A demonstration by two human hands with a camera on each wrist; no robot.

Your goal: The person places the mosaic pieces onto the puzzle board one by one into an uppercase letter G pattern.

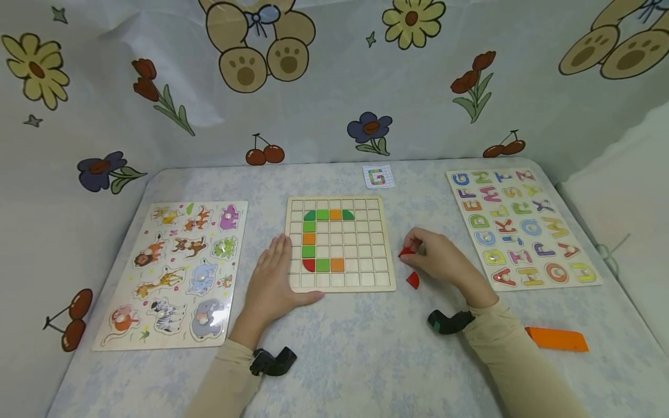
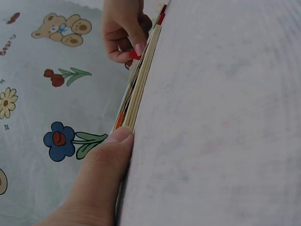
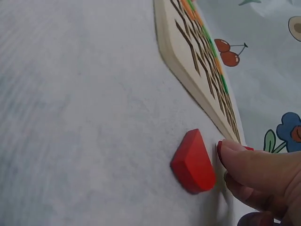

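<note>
Grid board (image 1: 360, 249): lies flat on the table (image 1: 345, 354) between the two hands, pale wood marked into small squares; green, orange and red tiles (image 1: 323, 265) form a C-like outline, three of them with a rounded corner.
Left hand (image 1: 274, 278): fingers straight along the board's left side, thumb stretched out at the near edge, probably to keep it from sliding.
Right hand (image 1: 444, 255): fingertips pinch a red piece (image 1: 405, 252) just beside the board's right edge, a light grip that seems to suit something so small.
Loose red piece (image 1: 413, 280): lies near that hand, apparently for easy reach.
Card (image 1: 378, 177): sits beyond the board, showing a similar coloured figure, likely placed for looking at.
</note>
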